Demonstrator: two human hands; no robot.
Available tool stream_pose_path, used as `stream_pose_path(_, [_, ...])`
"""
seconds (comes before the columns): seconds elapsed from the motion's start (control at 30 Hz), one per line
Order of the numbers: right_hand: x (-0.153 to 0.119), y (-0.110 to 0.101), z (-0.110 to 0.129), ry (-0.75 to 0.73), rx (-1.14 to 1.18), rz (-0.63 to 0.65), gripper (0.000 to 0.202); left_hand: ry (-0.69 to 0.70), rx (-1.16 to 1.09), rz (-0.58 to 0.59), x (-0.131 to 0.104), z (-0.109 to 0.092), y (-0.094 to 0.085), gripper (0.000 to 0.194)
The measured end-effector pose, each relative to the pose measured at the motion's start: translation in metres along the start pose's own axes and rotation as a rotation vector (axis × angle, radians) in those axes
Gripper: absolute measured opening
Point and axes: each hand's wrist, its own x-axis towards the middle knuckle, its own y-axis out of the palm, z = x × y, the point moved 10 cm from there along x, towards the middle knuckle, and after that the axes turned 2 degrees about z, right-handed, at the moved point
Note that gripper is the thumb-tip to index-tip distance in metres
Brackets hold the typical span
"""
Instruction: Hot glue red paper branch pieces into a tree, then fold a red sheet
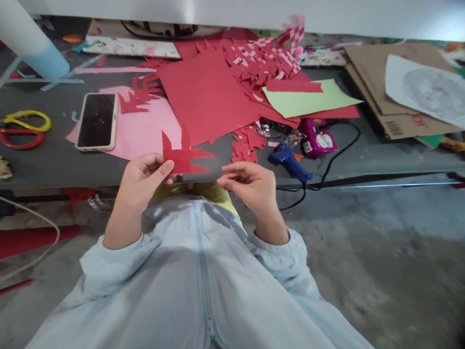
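My left hand pinches a red paper cutout by its lower left corner, thumb on top. The cutout has a squarish body with pointed strips sticking out upward and to the right. To its right, my right hand hovers over the table's front edge, thumb and forefinger slightly apart with nothing visible between them. Small red paper pieces lie in a heap just beyond that hand. A blue glue gun rests to its right.
Large red sheets and a pink sheet cover the middle. Red-and-pink woven paper pieces lie behind. A phone and scissors are left. A purple box with a black cord and some cardboard are right.
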Motion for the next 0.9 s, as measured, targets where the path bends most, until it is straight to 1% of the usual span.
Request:
stream_pose_path(0.07, [-0.003, 0.012, -0.004, 0.021, -0.041, 0.086, 0.023, -0.002, -0.041, -0.028, 0.001, 0.001, -0.009, 0.027])
stream_pose_path(0.13, [-0.005, 0.024, -0.006, 0.011, -0.102, 0.170, 0.024, -0.003, -0.080, -0.039, 0.003, 0.002, -0.017, 0.029])
stream_pose_path(0.23, [-0.008, 0.042, -0.005, -0.034, -0.187, 0.310, 0.013, -0.019, -0.101, -0.041, 0.004, 0.005, -0.026, 0.031])
stream_pose_path(0.3, [-0.009, 0.052, -0.002, -0.077, -0.221, 0.363, 0.015, -0.034, -0.104, -0.038, 0.004, 0.009, -0.032, 0.030])
stream_pose_path(0.4, [-0.005, 0.058, 0.006, -0.154, -0.270, 0.331, 0.013, -0.052, -0.133, -0.017, 0.005, 0.014, -0.037, 0.027])
stream_pose_path(0.53, [0.005, 0.066, 0.015, -0.214, -0.333, 0.233, 0.030, -0.104, -0.172, 0.007, 0.008, 0.024, -0.044, 0.027])
stream_pose_path(0.63, [0.015, 0.077, 0.033, -0.313, -0.448, 0.139, 0.040, -0.157, -0.200, 0.011, 0.009, 0.031, -0.051, 0.024])
stream_pose_path(0.73, [0.021, 0.106, 0.061, -0.525, -0.631, 0.118, 0.041, -0.180, -0.206, 0.063, 0.010, 0.034, -0.057, 0.024])
stream_pose_path(0.8, [0.021, 0.130, 0.078, -0.699, -0.732, 0.106, 0.035, -0.187, -0.215, 0.093, 0.012, 0.036, -0.063, 0.025])
stream_pose_path(0.83, [0.022, 0.142, 0.084, -0.769, -0.763, 0.100, 0.031, -0.189, -0.225, 0.101, 0.013, 0.036, -0.067, 0.026])
stream_pose_path(0.9, [0.024, 0.163, 0.090, -0.863, -0.777, 0.107, 0.023, -0.185, -0.248, 0.113, 0.016, 0.037, -0.074, 0.028])
